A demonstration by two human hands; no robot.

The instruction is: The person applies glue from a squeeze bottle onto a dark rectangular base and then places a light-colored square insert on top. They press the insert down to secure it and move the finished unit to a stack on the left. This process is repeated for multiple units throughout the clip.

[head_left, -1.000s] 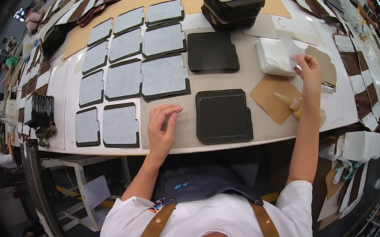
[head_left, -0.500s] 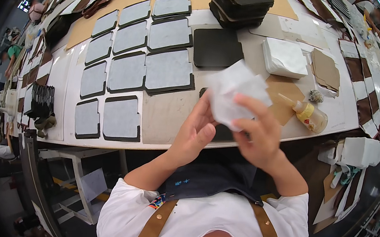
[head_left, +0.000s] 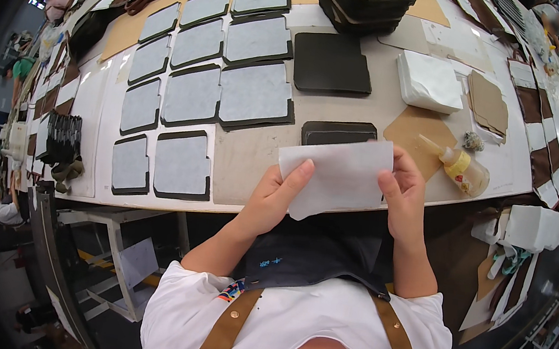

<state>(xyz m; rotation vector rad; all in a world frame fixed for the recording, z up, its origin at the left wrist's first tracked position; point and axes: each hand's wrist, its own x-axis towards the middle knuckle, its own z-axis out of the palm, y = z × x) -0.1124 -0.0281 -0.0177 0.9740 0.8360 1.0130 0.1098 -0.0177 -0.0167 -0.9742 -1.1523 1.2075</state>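
A thin white sheet (head_left: 342, 180) is stretched between my two hands above the table's near edge. My left hand (head_left: 276, 193) pinches its left side, thumb on top. At the right edge, my right hand (head_left: 404, 192) grips it the same way. Just beyond the sheet lies a dark panel or small stack (head_left: 336, 133), partly covered by it. Farther off is a flat black panel (head_left: 332, 63) with a notched right side. To the left, several black-edged panels (head_left: 184, 165) faced with pale sheets lie in rows.
A tall stack of black panels (head_left: 364, 8) stands at the back. On the right are a pile of white sheets (head_left: 429, 83), brown card pieces (head_left: 487, 105), a tan sheet (head_left: 416, 136), a small grey lump (head_left: 473, 141) and a glue bottle (head_left: 467, 175) lying on its side.
The crumpled, blurred white sheet is now spread flat and lower. My hands have moved apart to its two sides, and the dark panel beyond it shows more.
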